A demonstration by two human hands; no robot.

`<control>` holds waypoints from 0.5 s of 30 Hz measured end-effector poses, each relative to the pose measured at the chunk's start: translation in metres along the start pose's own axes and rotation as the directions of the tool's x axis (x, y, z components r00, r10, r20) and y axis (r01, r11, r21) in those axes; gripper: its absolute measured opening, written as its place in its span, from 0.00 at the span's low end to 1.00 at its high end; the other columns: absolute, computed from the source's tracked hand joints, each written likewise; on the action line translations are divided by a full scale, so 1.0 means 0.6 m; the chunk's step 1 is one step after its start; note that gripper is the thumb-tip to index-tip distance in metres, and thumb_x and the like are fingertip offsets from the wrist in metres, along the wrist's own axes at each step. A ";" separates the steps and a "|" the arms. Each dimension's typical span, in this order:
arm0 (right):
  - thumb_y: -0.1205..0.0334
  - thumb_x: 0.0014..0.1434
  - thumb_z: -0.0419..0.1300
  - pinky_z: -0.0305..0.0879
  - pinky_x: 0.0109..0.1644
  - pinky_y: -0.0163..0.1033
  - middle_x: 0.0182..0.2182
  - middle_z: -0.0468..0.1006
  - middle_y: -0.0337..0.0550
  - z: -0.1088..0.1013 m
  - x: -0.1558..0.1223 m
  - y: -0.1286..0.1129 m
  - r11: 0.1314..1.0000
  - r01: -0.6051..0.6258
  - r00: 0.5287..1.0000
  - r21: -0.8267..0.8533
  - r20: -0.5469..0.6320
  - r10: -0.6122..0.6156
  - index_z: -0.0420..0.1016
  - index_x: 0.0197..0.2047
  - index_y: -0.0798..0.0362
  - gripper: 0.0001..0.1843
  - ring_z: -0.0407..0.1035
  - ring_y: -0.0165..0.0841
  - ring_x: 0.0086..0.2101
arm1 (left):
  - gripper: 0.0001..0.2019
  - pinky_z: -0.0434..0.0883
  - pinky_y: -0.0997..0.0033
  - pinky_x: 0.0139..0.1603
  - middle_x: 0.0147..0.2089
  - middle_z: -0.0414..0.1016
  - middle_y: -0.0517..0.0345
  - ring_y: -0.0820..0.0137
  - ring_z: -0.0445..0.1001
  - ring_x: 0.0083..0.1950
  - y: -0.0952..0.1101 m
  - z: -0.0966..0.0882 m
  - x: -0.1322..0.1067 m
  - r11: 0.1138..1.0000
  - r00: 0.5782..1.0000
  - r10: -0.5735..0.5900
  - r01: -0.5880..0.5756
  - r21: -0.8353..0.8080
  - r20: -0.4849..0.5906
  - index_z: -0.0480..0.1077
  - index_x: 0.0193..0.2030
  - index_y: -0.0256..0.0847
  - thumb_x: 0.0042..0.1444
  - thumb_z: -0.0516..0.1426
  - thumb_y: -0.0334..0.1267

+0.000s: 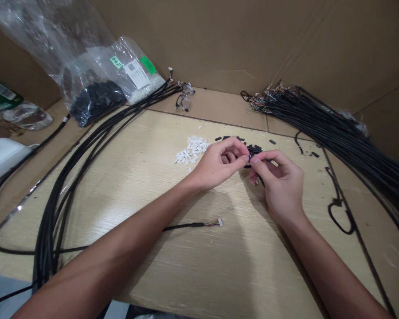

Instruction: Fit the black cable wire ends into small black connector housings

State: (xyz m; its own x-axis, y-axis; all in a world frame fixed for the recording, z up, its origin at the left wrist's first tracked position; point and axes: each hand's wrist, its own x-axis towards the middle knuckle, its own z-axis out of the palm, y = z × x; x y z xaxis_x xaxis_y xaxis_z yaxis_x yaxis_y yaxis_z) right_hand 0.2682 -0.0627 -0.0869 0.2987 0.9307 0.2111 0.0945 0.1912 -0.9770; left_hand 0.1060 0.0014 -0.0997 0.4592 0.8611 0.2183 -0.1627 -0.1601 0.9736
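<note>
My left hand (219, 164) and my right hand (277, 181) meet over the middle of the wooden board (153, 186), fingertips pinched together on a small black sleeve piece (250, 156) and a thin black cable end. Just behind my fingers lie several loose black sleeve pieces (252, 146). A heap of small white connectors (191, 150) sits left of them. A black cable with a white plug on its tip (219, 221) lies on the board under my left forearm.
A looped bundle of black cables (73, 177) runs along the left side. A thick sheaf of black cables (346, 133) lies at the right. Plastic bags of black parts (95, 99) and white parts (142, 86) rest at the back left against cardboard walls.
</note>
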 end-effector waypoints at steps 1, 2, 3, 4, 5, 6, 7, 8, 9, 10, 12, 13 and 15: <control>0.57 0.60 0.79 0.70 0.25 0.36 0.27 0.79 0.35 0.000 0.000 0.000 1.000 -0.004 1.000 0.006 -0.002 0.004 0.82 0.36 0.48 0.11 0.72 0.29 0.23 | 0.06 0.64 0.76 0.31 0.34 0.75 0.61 0.76 0.68 0.32 0.000 0.000 0.000 1.000 1.000 -0.001 0.001 0.001 -0.003 0.76 0.42 0.40 0.64 0.67 0.39; 0.57 0.60 0.79 0.70 0.25 0.36 0.27 0.79 0.35 0.000 0.000 -0.001 1.000 -0.010 1.000 0.012 -0.002 0.010 0.82 0.36 0.48 0.11 0.72 0.29 0.23 | 0.06 0.64 0.76 0.31 0.34 0.75 0.60 0.76 0.68 0.32 0.000 0.001 0.000 1.000 1.000 -0.003 0.003 0.002 -0.004 0.76 0.42 0.40 0.64 0.67 0.38; 0.56 0.60 0.79 0.70 0.25 0.36 0.26 0.79 0.35 0.000 0.000 -0.001 1.000 -0.017 1.000 0.016 0.000 0.017 0.82 0.36 0.48 0.11 0.71 0.29 0.23 | 0.06 0.64 0.76 0.31 0.34 0.75 0.60 0.76 0.69 0.32 0.001 0.001 -0.001 1.000 1.000 -0.003 0.003 0.003 -0.004 0.76 0.42 0.40 0.64 0.67 0.38; 0.56 0.61 0.79 0.70 0.25 0.36 0.25 0.78 0.34 0.000 0.000 -0.001 0.999 -0.026 1.000 0.019 0.003 0.026 0.82 0.36 0.47 0.11 0.71 0.29 0.23 | 0.06 0.64 0.76 0.32 0.35 0.75 0.60 0.76 0.69 0.33 0.001 0.001 -0.001 1.000 1.000 -0.003 0.003 0.003 -0.003 0.76 0.42 0.40 0.64 0.67 0.38; 0.56 0.61 0.79 0.70 0.25 0.37 0.24 0.78 0.34 -0.001 0.000 -0.001 0.999 -0.033 0.999 0.021 0.006 0.033 0.82 0.36 0.47 0.11 0.71 0.30 0.23 | 0.06 0.64 0.76 0.32 0.35 0.75 0.60 0.76 0.69 0.33 0.001 0.001 -0.001 1.000 1.000 -0.001 0.001 0.002 -0.002 0.76 0.42 0.40 0.64 0.67 0.38; 0.55 0.61 0.79 0.70 0.25 0.37 0.23 0.78 0.34 -0.001 0.000 0.000 0.999 -0.038 0.999 0.023 0.008 0.038 0.82 0.36 0.47 0.11 0.70 0.29 0.22 | 0.06 0.64 0.76 0.32 0.35 0.76 0.60 0.76 0.69 0.33 0.002 0.001 -0.001 1.000 1.000 0.000 0.000 0.002 -0.001 0.76 0.42 0.40 0.64 0.67 0.38; 0.55 0.61 0.79 0.70 0.25 0.36 0.23 0.78 0.34 -0.001 0.000 0.000 0.999 -0.041 0.999 0.023 0.010 0.040 0.82 0.36 0.47 0.11 0.70 0.29 0.22 | 0.06 0.64 0.76 0.31 0.35 0.76 0.60 0.76 0.69 0.33 0.002 0.001 -0.001 1.000 1.000 0.004 -0.004 0.002 -0.003 0.77 0.42 0.40 0.64 0.67 0.38; 0.55 0.61 0.79 0.70 0.25 0.36 0.24 0.78 0.34 -0.002 0.000 0.001 0.999 -0.039 0.999 0.022 0.011 0.039 0.82 0.36 0.48 0.12 0.70 0.29 0.22 | 0.06 0.64 0.76 0.31 0.35 0.76 0.60 0.76 0.69 0.33 0.002 0.001 -0.001 1.000 1.000 0.009 -0.009 0.002 -0.006 0.77 0.42 0.40 0.64 0.67 0.38; 0.54 0.61 0.79 0.70 0.25 0.36 0.24 0.78 0.34 -0.003 0.001 0.001 0.999 -0.037 0.999 0.019 0.013 0.037 0.82 0.36 0.48 0.12 0.71 0.29 0.22 | 0.06 0.64 0.76 0.31 0.35 0.76 0.59 0.75 0.69 0.33 0.002 0.001 -0.001 1.000 1.000 0.016 -0.016 0.004 -0.011 0.77 0.42 0.41 0.64 0.68 0.38; 0.54 0.62 0.79 0.70 0.24 0.35 0.24 0.78 0.34 -0.004 0.001 0.001 0.999 -0.037 0.999 0.017 0.014 0.037 0.82 0.36 0.48 0.13 0.71 0.29 0.22 | 0.06 0.64 0.75 0.31 0.35 0.76 0.59 0.75 0.69 0.33 0.002 0.001 -0.001 1.000 1.000 0.025 -0.025 0.007 -0.016 0.77 0.42 0.41 0.64 0.68 0.38; 0.54 0.62 0.79 0.70 0.24 0.34 0.24 0.78 0.34 -0.005 0.003 0.002 0.998 -0.055 0.998 0.022 0.021 0.054 0.81 0.37 0.48 0.13 0.72 0.28 0.22 | 0.05 0.64 0.75 0.32 0.34 0.75 0.60 0.75 0.69 0.33 0.002 0.001 -0.002 0.999 0.999 0.044 -0.044 0.019 -0.026 0.78 0.41 0.41 0.63 0.68 0.38; 0.54 0.62 0.79 0.69 0.24 0.34 0.24 0.77 0.34 -0.006 0.004 0.002 0.997 -0.070 0.997 0.030 0.025 0.069 0.81 0.37 0.48 0.13 0.71 0.28 0.22 | 0.05 0.64 0.74 0.31 0.33 0.74 0.60 0.75 0.68 0.32 0.002 0.001 -0.002 0.998 0.998 0.055 -0.054 0.027 -0.028 0.79 0.40 0.41 0.63 0.68 0.38; 0.55 0.61 0.79 0.69 0.24 0.33 0.24 0.77 0.33 -0.007 0.005 0.002 0.993 -0.100 0.995 0.056 0.028 0.099 0.80 0.36 0.48 0.13 0.71 0.28 0.22 | 0.05 0.63 0.74 0.31 0.30 0.72 0.62 0.75 0.67 0.31 0.001 0.001 -0.004 0.997 0.997 0.068 -0.067 0.048 -0.030 0.79 0.40 0.40 0.63 0.69 0.38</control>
State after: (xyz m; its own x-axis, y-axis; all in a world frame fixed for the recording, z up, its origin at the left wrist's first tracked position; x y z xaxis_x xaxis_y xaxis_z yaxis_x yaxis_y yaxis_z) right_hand 0.2732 -0.0606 -0.0875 0.2794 0.9536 0.1124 0.0103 0.1141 -0.9934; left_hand 0.1055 -0.0011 -0.0992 0.4209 0.8621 0.2822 -0.1505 -0.2405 0.9589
